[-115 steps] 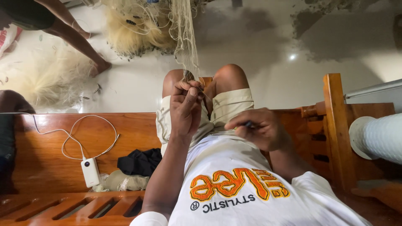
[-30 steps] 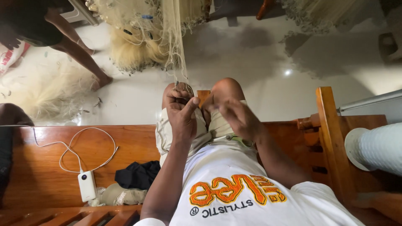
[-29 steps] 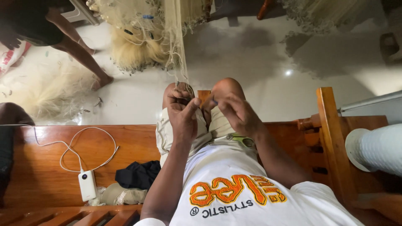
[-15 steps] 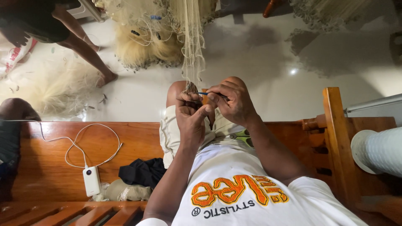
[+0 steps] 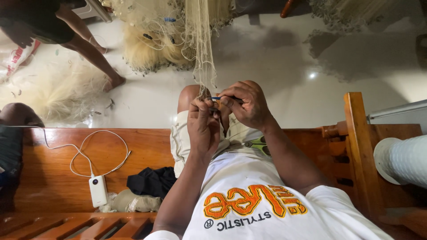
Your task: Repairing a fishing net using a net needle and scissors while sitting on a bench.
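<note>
A: Entry, left to right. Upper left of the frame: loose pale net heaped on the floor, another person's bare leg standing by it. Lower left: white power bank with its cable on the wooden bench, dark cloth beside it. No container seen anywhere.

B: And the hands?

A: Centre. Left hand, fingers pinched together on the hanging fishing net just above the knee. Right hand, fingers closed on a thin blue-tipped netting needle, touching the same spot of mesh.

B: Progress?

A: My judgement: mid-mend. The net is strung taut from the top of the frame down to the hands; much mesh lies heaped, finished share not readable. Green-handled scissors rest on the lap, untouched.
</note>
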